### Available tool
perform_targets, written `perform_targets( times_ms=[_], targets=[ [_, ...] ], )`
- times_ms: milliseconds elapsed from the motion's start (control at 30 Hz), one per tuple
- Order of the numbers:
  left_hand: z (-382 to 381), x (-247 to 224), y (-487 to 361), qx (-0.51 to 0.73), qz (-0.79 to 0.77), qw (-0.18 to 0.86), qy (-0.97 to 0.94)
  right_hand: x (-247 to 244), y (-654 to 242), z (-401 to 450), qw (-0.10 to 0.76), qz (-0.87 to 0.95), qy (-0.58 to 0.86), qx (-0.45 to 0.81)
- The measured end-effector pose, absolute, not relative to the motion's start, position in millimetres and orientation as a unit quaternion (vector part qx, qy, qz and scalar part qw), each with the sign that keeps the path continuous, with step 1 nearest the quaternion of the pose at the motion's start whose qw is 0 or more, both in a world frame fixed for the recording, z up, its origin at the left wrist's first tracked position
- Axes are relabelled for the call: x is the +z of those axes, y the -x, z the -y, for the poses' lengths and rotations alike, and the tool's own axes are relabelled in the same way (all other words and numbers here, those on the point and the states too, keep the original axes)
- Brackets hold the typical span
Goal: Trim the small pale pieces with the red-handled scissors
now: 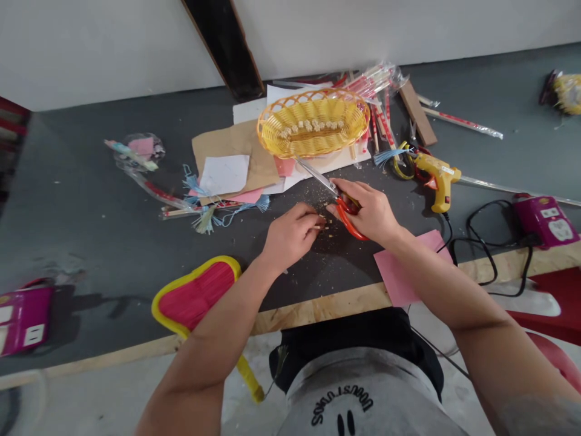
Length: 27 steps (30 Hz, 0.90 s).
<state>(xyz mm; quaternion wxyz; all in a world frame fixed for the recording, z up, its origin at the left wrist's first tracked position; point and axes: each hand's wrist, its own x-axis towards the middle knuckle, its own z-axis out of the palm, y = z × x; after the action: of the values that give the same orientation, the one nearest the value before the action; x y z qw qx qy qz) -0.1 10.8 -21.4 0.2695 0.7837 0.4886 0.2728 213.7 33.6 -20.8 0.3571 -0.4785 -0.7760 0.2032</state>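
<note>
My right hand (374,212) grips a pair of scissors (349,221) by its orange-red handles, the long metal blades pointing away to the upper left. Beside it, my left hand (290,233) is closed low over the dark tabletop, a small pale stick (316,227) showing at its fingertips. Tiny pale chips and crumbs (329,230) lie scattered between the two hands. Just beyond the blade tips stands a yellow woven basket (313,145), with a row of small pale knobbly pieces (311,126) inside.
A yellow glue gun (438,178) lies at the right, its cord near a purple power box (547,221). Pink paper (394,278) sits under my right forearm. A red fan-shaped piece with yellow edging (197,290) is by my left arm. Wrapped sticks (379,82) lie behind the basket.
</note>
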Motion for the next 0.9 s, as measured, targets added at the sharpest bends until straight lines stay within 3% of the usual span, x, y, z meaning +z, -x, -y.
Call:
perform_targets(
  times_ms=[167,300,633,900],
  targets=[
    [-18,-13,8,0.492,-0.507,0.549,-0.446,-17,-213,-30,0.356,0.787,0.454,0.219],
    [-22,-5,10,0.532,-0.427,0.683,-0.262,-15,-206,-24,0.334,0.832,0.408,0.174],
    [-17,-1,6,0.511,-0.414,0.726,-0.204,-18,-198,-21,0.278,0.854,0.438,0.046],
    [-18,-2,5,0.521,-0.417,0.694,-0.27,-17,-199,-19,0.288,0.847,0.441,0.067]
  ],
)
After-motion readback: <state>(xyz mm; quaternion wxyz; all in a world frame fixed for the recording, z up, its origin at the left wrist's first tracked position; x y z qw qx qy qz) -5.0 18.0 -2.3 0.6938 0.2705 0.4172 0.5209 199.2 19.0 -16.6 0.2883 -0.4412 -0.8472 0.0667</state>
